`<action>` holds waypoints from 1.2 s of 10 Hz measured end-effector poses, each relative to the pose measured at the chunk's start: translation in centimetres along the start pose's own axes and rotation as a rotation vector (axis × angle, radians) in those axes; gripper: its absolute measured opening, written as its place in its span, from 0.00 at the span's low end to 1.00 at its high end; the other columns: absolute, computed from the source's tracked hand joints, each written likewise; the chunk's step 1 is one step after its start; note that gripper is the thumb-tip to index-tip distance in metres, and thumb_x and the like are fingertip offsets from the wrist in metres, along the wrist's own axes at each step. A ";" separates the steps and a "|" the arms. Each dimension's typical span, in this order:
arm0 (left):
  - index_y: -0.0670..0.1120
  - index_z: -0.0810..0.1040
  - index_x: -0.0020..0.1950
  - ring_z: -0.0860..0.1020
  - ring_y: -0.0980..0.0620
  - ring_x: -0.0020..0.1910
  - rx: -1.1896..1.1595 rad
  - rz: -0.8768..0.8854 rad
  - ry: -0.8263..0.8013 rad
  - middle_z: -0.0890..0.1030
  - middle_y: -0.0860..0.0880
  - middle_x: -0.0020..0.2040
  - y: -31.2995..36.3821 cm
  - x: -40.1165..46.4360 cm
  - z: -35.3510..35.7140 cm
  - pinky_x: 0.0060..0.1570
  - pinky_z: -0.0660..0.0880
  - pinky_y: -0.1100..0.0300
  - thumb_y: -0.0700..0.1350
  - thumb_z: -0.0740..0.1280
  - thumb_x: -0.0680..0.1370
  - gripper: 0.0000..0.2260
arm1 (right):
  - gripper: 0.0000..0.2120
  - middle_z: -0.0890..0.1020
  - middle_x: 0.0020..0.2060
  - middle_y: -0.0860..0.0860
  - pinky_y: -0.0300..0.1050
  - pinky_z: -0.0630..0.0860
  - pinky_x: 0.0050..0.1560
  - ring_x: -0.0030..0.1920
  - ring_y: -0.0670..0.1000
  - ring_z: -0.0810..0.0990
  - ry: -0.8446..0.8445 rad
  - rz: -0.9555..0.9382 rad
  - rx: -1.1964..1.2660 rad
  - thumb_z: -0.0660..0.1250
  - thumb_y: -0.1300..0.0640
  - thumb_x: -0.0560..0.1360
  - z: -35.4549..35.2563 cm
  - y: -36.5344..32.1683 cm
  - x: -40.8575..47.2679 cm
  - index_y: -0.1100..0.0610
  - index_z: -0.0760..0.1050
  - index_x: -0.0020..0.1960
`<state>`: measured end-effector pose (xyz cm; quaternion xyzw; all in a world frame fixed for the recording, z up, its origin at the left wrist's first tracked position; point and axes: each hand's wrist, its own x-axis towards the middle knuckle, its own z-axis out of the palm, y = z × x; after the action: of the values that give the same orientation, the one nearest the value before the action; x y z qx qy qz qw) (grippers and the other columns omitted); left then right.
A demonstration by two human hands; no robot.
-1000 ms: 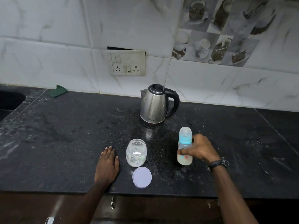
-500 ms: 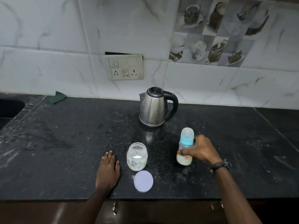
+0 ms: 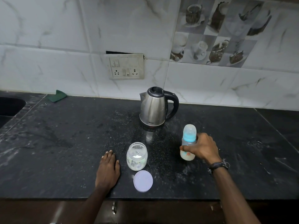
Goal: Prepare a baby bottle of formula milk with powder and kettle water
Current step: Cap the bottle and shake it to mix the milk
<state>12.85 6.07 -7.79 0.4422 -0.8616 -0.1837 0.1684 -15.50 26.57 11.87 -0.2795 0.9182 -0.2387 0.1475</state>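
We're gripping baby bottle (image 3: pixel 187 143) with right hand (image 3: pixel 201 148), fingers curling round mid-body, bottle standing on desk (image 3: pixel 64 143) right of powder jar (image 3: pixel 137 156). Judging it light, smooth plastic, possibly slippery; waist grip suiting. Left hand (image 3: pixel 108 169) resting flat, fingers straight.

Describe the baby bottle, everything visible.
The bottle is small, of translucent plastic, with a blue collar and a clear domed cap over it. It stands upright on the dark counter, right of the open jar and in front of the kettle. Pale milky liquid fills its lower part, near an orange print. The right hand grips its middle.
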 end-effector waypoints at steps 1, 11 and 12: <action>0.34 0.79 0.63 0.74 0.36 0.68 -0.002 -0.008 -0.003 0.76 0.35 0.67 0.0 0.0 -0.1 0.70 0.68 0.42 0.52 0.51 0.79 0.27 | 0.25 0.85 0.42 0.48 0.53 0.82 0.48 0.43 0.49 0.84 -0.063 0.012 0.055 0.81 0.40 0.52 -0.1 -0.1 0.0 0.51 0.80 0.44; 0.33 0.79 0.63 0.74 0.35 0.68 -0.012 -0.007 -0.012 0.76 0.34 0.67 0.1 0.1 -0.2 0.70 0.68 0.42 0.51 0.51 0.79 0.27 | 0.28 0.85 0.45 0.50 0.51 0.81 0.48 0.44 0.51 0.83 -0.065 0.044 0.000 0.81 0.41 0.53 -0.2 0.1 0.7 0.53 0.81 0.48; 0.34 0.78 0.63 0.74 0.36 0.68 -0.006 0.001 -0.004 0.76 0.34 0.67 0.1 0.0 -0.2 0.71 0.67 0.43 0.52 0.51 0.79 0.27 | 0.32 0.84 0.47 0.52 0.52 0.81 0.47 0.46 0.54 0.83 -0.023 0.064 -0.067 0.81 0.40 0.54 -0.2 0.1 0.6 0.54 0.79 0.52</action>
<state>12.86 6.11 -7.54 0.4410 -0.8615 -0.1872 0.1682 -16.09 26.32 11.90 -0.2575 0.9324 -0.1996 0.1562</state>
